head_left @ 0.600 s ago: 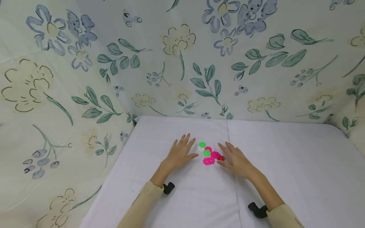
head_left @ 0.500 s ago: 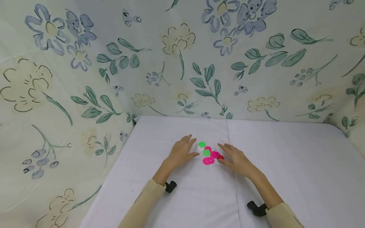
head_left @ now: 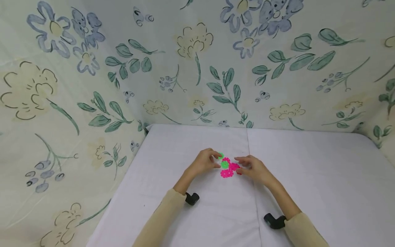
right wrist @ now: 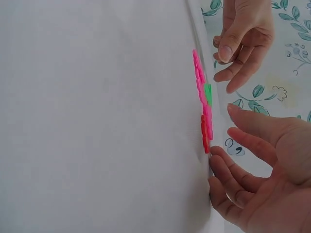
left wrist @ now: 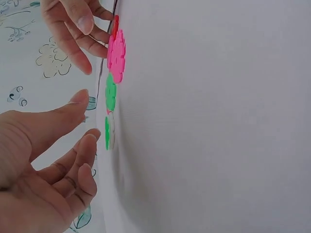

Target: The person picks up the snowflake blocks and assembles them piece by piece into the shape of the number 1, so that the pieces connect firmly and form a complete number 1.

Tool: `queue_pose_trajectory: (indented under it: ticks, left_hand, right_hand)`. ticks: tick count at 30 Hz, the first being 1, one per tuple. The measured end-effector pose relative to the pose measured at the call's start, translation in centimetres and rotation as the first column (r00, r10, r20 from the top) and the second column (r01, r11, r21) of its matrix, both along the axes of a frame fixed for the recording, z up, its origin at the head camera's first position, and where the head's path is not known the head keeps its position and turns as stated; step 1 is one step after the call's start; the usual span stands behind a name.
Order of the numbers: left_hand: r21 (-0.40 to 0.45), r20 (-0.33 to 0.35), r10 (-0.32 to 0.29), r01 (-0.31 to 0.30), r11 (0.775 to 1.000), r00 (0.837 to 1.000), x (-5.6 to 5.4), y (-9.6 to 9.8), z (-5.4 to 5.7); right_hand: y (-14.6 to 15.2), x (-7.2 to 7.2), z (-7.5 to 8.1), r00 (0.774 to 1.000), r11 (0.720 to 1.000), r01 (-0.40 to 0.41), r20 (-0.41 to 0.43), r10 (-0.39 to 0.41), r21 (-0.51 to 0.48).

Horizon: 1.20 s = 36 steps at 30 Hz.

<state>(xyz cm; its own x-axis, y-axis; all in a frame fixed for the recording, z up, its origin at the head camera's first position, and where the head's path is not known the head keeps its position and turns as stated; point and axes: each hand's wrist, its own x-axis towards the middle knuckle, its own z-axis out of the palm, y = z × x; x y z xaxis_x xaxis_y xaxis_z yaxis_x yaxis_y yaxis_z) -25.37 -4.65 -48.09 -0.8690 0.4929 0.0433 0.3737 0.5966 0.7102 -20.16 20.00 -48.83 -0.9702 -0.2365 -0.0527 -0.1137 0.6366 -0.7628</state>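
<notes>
Several small plastic discs with notched edges lie in a loose cluster on the white-covered table. Among them are a pink disc (head_left: 226, 174), a green disc (head_left: 224, 165) and a red disc (right wrist: 204, 135). My left hand (head_left: 205, 161) hovers at the cluster's left side, fingers bent and thumb apart, close to a second green disc (left wrist: 107, 133) beside a whitish one (left wrist: 112, 130). On the right side my right hand (head_left: 256, 170) has its thumb and fingers spread, near the red disc and a pink one (left wrist: 117, 57). Neither hand holds anything. Fingers partly cover the outer discs in the head view.
White cloth (head_left: 308, 171) covers the table, with a crease running front to back near the right hand. Flower-patterned fabric (head_left: 172, 82) hangs behind and at the sides. A black wrist device (head_left: 192, 199) sits at the left wrist, another (head_left: 274, 221) at the right.
My left hand has moved right to the discs, its fingers bending from straight and now overlapping the outer ones. The right hand has shifted slightly, its fingers a little more bent. The discs stay put.
</notes>
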Motion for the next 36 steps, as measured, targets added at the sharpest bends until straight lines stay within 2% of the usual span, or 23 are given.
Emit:
queue_pose_trajectory:
  ticks: [4, 8, 15, 24, 36]
  left_hand:
    - [0.032, 0.014, -0.012, 0.012, 0.999, 1.000, -0.4, 0.4, -0.5]
    - [0.058, 0.060, -0.017, 0.014, 0.998, 0.998, -0.8, 0.5, -1.0]
    - [0.082, 0.114, -0.031, 0.022, 0.996, 0.993, -1.1, 0.7, -1.4]
    - [-0.008, 0.100, -0.016, 0.016, 1.000, 0.995, -1.1, 1.3, -1.4]
    - [-0.040, 0.114, -0.010, 0.015, 0.999, 0.993, -0.6, 1.6, -1.1]
  right_hand:
    - [0.1, -0.3, -0.2, 1.000, 1.000, 0.008, 0.020, -0.008, -0.020]
    - [0.1, -0.5, -0.5, 0.999, 0.999, 0.001, 0.036, 0.000, -0.040]
    - [-0.3, -0.8, -1.2, 1.000, 1.000, 0.015, 0.016, -0.014, -0.027]
    - [-0.8, -0.5, -1.0, 0.999, 0.999, 0.037, 0.002, -0.037, 0.002]
    - [-0.9, -0.3, -0.9, 0.998, 0.998, 0.068, -0.017, -0.068, 0.000]
